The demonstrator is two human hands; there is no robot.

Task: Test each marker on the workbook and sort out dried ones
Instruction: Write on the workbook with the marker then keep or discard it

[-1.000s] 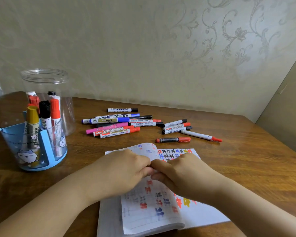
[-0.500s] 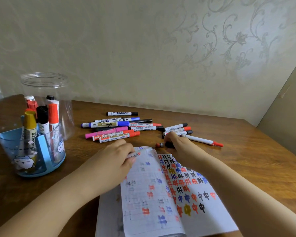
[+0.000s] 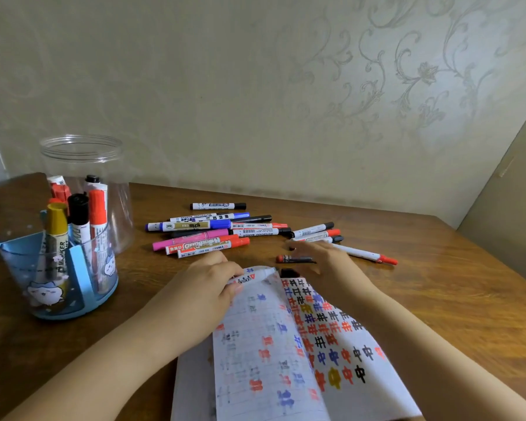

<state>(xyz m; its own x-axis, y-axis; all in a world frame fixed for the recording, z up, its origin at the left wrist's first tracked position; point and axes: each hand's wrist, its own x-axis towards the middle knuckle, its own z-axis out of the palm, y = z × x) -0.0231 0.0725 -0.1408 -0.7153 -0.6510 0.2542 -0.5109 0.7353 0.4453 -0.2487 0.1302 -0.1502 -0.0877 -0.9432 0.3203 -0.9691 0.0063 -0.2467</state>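
Wooden worktop (image 3: pixel 438 284) carries an open workbook (image 3: pixel 286 354) at its near edge, its pages crowded with red, blue, black and yellow test characters. A person's left hand (image 3: pixel 207 287) pins the far corner of the left page, fingers curled around a white marker (image 3: pixel 252 276) lying across it. The right hand (image 3: pixel 322 259) reaches past the book with fingers loosely spread, holding nothing, directly over a dark marker with a red end (image 3: pixel 295 259) that lies alone just beyond the page.

Beyond it, a loose pile of markers (image 3: pixel 213 230) spreads across the middle of the worktop, several touching. A careless sweep of the right hand could roll the lone marker into that pile and mix tested with untested. Should the left hand lift, the curling page would likely spring shut over any wet ink.

At far left, a blue holder (image 3: pixel 58 287) packed with upright markers stands in front of a clear jar (image 3: pixel 82 156), near enough to the left forearm to be knocked. Open wood lies to the right, running towards the worktop's right edge.
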